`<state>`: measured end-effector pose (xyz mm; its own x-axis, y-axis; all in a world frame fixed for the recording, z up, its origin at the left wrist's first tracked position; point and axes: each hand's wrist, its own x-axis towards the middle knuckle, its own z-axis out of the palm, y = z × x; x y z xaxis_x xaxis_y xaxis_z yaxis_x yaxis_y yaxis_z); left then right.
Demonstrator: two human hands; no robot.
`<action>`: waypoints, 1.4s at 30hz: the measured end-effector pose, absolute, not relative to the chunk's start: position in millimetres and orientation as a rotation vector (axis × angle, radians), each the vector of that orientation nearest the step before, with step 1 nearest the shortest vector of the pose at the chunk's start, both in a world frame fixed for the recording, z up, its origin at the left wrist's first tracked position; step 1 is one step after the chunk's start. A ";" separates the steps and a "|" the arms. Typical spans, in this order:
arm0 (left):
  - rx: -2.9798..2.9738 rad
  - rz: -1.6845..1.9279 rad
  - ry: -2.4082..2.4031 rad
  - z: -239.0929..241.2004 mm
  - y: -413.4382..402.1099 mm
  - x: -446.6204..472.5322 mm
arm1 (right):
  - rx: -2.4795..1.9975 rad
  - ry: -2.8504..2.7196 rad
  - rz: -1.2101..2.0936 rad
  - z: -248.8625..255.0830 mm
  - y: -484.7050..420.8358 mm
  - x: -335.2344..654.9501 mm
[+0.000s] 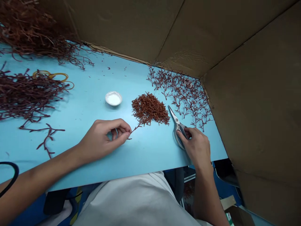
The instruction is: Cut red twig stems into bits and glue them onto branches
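My left hand (107, 136) pinches the thin stem of a reddish-brown branched twig (138, 125) whose tip reaches a small heap of short cut pieces (150, 108). My right hand (196, 146) rests on the light blue table (94, 103) with its fingers curled round the handles of a pair of metal scissors (177, 124). The scissor blades lie closed and point away toward the heap.
A small white dish (113, 98) of white powder stands left of the heap. Branched twigs (185, 94) are spread at the right, tangled bundles (25, 94) and rubber bands (57, 76) at the left. One loose twig (47, 138) lies nearby. Cardboard walls (235, 62) close the back and right.
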<state>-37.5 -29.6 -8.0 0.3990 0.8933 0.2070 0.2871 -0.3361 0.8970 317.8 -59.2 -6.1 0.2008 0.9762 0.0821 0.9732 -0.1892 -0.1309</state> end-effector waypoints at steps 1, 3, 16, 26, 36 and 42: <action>1.836 0.923 1.022 -8.1 -29.7 -37.7 | -2.305 -1.888 0.055 -5.6 -58.9 318.5; 1.836 0.915 1.033 -8.7 -30.2 -38.2 | -2.276 -1.865 0.120 -4.3 -58.2 320.3; 1.862 0.964 1.022 -13.3 -32.5 -39.7 | -2.123 -1.597 0.477 22.3 -62.2 340.1; 1.495 0.948 1.028 1.0 -28.9 -25.9 | -1.762 -1.782 0.535 27.3 -64.8 278.5; 1.304 1.263 1.070 8.5 -14.2 -10.5 | -1.125 -1.383 1.553 5.7 -40.9 167.1; 1.406 1.276 1.059 12.2 -5.2 -27.4 | -1.119 -1.359 1.454 8.4 -15.4 159.8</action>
